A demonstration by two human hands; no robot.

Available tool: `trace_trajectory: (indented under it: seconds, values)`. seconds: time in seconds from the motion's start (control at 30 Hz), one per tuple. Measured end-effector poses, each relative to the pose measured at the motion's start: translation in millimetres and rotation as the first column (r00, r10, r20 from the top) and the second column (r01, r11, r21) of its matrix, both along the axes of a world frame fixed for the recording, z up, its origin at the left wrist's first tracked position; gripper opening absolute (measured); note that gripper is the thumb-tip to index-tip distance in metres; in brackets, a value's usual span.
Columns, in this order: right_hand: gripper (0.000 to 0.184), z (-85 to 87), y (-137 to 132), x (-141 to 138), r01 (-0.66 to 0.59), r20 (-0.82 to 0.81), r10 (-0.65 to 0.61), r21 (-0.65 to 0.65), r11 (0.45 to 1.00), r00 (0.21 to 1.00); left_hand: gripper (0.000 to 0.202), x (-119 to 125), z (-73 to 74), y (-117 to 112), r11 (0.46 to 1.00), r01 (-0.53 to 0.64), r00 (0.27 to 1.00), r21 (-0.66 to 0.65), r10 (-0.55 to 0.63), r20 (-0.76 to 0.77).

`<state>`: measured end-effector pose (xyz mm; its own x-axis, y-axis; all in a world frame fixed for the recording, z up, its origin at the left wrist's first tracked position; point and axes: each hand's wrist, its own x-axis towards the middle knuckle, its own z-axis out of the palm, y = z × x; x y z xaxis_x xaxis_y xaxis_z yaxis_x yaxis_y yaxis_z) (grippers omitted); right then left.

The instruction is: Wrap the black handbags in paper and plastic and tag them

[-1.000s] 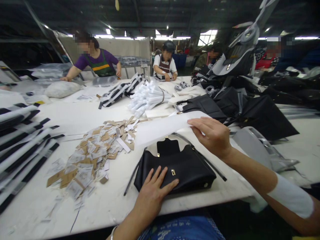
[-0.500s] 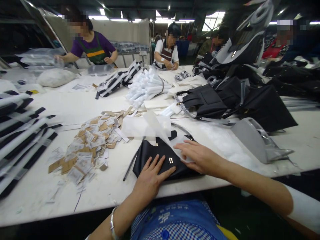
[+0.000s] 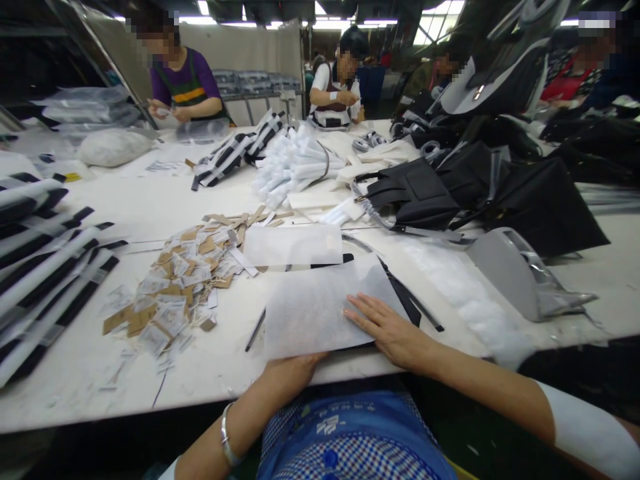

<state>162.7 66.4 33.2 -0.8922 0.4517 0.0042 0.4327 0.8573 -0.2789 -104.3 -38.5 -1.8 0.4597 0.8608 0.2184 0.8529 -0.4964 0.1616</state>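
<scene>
Right hand (image 3: 387, 328): flat, fingers spread, pressing on white sheet (image 3: 310, 307), holds nothing.
Left hand (image 3: 290, 369): at the sheet's near edge, fingers hidden under it (can't tell the grip).
Black bag (image 3: 403, 303): under the sheet at the table (image 3: 150, 207) front edge, only a corner and strap show.
Around: second sheet (image 3: 293, 245) just behind; tag pile (image 3: 180, 280) left; grey shell (image 3: 515, 273) right; heap of black bags (image 3: 415, 193) beyond.
Counts: two sheets, one covered bag, two co-workers (image 3: 183, 87) clearly seen across the table.
</scene>
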Motion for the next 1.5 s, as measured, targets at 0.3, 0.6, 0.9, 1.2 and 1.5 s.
trace_trajectory:
  seconds: [0.3,0.6,0.9,1.2,1.5]
  values:
    - [0.082,8.2,-4.2,-5.6,-0.035,0.061,0.031,0.054,0.998,0.998,0.077,2.7,9.2,3.4,0.998,-0.004,0.995,-0.057,-0.001,-0.098]
    - [0.076,23.1,9.3,-1.2,-0.124,0.089,0.12,0.041,0.991,0.989,0.075,1.9,7.3,1.0,0.995,-0.01,0.986,0.098,0.026,-0.164]
    - [0.081,11.3,16.9,8.7,-0.16,0.006,0.16,0.071,0.985,0.987,0.072,7.7,43.8,-41.9,0.997,-0.072,0.97,-0.007,0.068,-0.235]
    - [0.082,5.9,15.8,8.5,-0.138,-0.024,0.14,0.063,0.988,0.99,0.026,45.8,115.5,17.2,0.997,0.076,0.98,0.031,-0.08,0.184]
    - [0.081,9.0,13.9,18.1,-0.094,-0.03,0.093,-0.02,0.995,0.995,0.042,18.1,51.1,55.8,0.998,0.058,0.99,-0.003,-0.057,0.131]
